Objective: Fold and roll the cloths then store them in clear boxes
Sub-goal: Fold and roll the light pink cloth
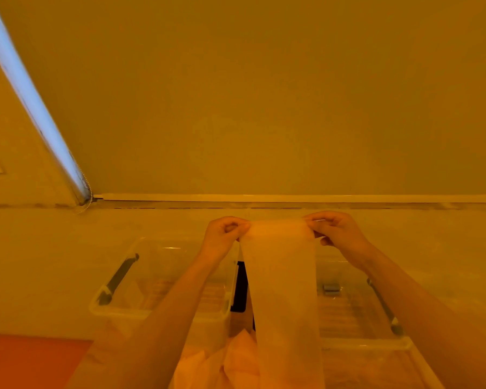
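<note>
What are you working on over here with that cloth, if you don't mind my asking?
A person holds a pale cloth up by its top corners, the left hand and right hand each pinching one, so it hangs straight down. Two clear boxes sit open on the surface below, and more cloths lie bunched near the person.

A thin, matt cloth [281,276] is seen; the boxes [163,276] are of clear, glossy plastic with dark handles [121,279].
</note>
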Demonstrator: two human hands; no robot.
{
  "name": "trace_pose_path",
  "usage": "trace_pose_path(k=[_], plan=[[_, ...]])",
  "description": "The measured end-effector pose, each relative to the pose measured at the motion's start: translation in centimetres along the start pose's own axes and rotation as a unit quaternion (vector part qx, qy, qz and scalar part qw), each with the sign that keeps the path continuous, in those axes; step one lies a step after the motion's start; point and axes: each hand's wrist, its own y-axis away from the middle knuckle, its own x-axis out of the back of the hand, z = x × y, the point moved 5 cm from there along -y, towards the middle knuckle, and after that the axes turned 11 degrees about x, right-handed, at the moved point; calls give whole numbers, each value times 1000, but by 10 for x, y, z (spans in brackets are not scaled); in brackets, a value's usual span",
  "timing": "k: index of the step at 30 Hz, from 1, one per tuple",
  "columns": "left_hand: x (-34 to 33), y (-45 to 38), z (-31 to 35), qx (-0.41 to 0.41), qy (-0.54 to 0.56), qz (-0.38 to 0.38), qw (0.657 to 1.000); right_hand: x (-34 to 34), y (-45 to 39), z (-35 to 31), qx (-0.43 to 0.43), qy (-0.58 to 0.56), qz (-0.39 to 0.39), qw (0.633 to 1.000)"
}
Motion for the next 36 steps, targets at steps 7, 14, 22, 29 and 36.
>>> trace_pose_path(k=[7,14,22,29,36], plan=[[8,-4,-8,36,97,-51,993,-1,-5,-2,-11,-13,-19,1000],[11,-13,-7,42,141,-99,984,1,-13,-2,-33,-42,-23,998],[13,-21,-1,47,144,-127,980,-1,-16,-1,-40,-64,-7,997],[15,-20,-4,54,47,-77,994,-7,-17,1,-34,-25,-8,999],[19,-20,-3,60,12,-56,997,-7,-18,3,-31,15,-12,999]])
